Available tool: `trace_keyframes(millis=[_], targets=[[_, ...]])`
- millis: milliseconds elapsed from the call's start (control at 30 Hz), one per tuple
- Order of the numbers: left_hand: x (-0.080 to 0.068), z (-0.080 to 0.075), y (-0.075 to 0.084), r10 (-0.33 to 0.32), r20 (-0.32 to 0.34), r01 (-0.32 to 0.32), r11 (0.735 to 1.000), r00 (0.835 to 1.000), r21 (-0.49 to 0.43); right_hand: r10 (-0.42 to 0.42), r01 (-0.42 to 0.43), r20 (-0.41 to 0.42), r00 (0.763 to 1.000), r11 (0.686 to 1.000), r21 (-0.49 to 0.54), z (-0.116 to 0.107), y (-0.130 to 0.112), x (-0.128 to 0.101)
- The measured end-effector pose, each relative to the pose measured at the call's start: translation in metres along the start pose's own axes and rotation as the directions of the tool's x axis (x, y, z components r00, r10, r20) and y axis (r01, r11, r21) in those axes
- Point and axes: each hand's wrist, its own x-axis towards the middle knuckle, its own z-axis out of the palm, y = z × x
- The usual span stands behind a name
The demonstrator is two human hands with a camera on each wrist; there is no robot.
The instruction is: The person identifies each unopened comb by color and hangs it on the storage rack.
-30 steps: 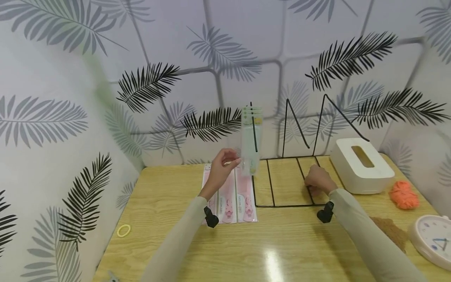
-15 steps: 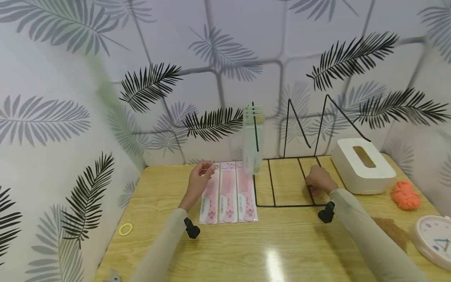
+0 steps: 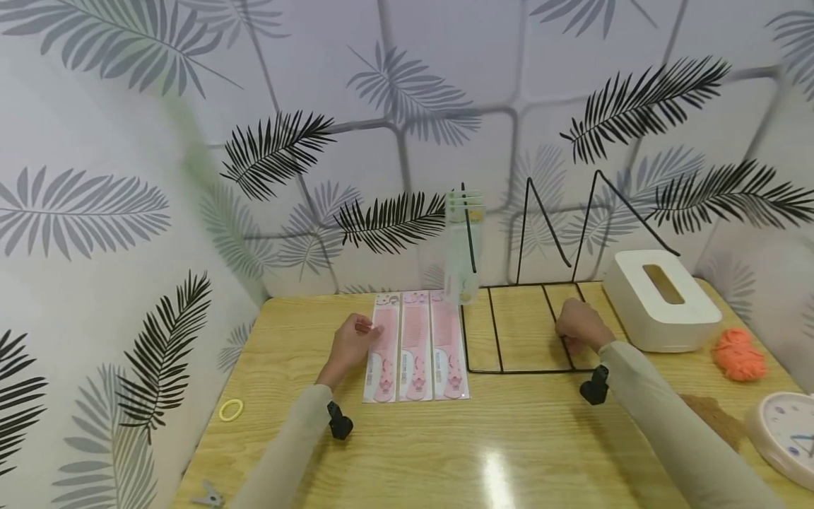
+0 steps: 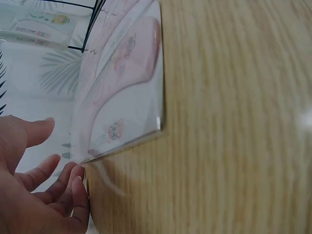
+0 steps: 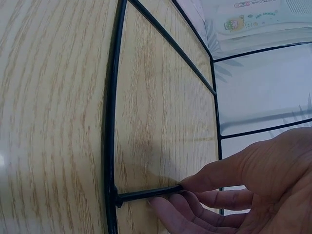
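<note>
Three combs: pink packs (image 3: 416, 345) lie flat side by side on the counter (image 3: 445, 452), just left of the rack, so each can be taken singly.
Left hand: (image 3: 352, 344) fingers loosely curled at the outer edge of the leftmost pack (image 4: 122, 92); the left wrist view shows fingertips (image 4: 78, 190) touching its corner, not closed round it.
Right hand: (image 3: 580, 326) pinches a base wire of the rack (image 5: 146, 194) between thumb and fingers, which probably steadies the frame.
Rack: black wire (image 3: 528, 311), flat base on the counter, bent uprights behind.
Green packs: (image 3: 462, 247) stand upright against the rack's leftmost upright.
Around: white tissue box (image 3: 661, 300) right of the rack, orange yarn (image 3: 738, 355), clock (image 3: 785, 438), yellow band (image 3: 231, 409).
</note>
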Motion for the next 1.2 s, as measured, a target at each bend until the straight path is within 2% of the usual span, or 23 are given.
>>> trace_keyframes(millis=[167, 400, 533, 667, 833, 1033, 1200], targets=[[0.003, -0.001, 0.000, -0.035, 0.009, 0.034, 0.998, 0.999, 0.044, -0.026, 0.026, -0.003, 1.000, 0.999, -0.023, 0.001, 0.002, 0.002], [0.002, 0.000, 0.001, -0.041, 0.044, 0.035, 0.992, 0.998, 0.119, -0.005, 0.005, -0.008, 1.000, 1.000, -0.017, 0.002, 0.004, 0.006], [0.001, -0.003, 0.001, -0.075, 0.048, 0.065, 0.983, 0.996, 0.169, 0.002, -0.002, -0.013, 1.000, 1.000, -0.013, 0.003, 0.004, 0.006], [0.000, -0.006, 0.007, -0.119, 0.084, 0.098, 0.971, 0.989, 0.219, 0.005, -0.005, -0.012, 1.000, 1.000, -0.010, 0.004, 0.003, 0.005], [0.003, -0.007, 0.013, -0.167, 0.114, 0.135, 0.961, 0.979, 0.243, -0.006, 0.006, -0.017, 1.000, 1.000, -0.021, 0.003, 0.003, 0.002], [0.011, -0.006, 0.014, -0.217, 0.133, 0.183, 0.956, 0.967, 0.228, 0.005, -0.005, -0.018, 1.000, 1.000, 0.016, 0.000, 0.004, 0.000], [0.017, -0.013, 0.010, -0.223, 0.146, 0.208, 0.972, 0.964, 0.109, 0.019, -0.019, -0.013, 1.000, 0.999, 0.028, -0.001, 0.004, 0.002]])
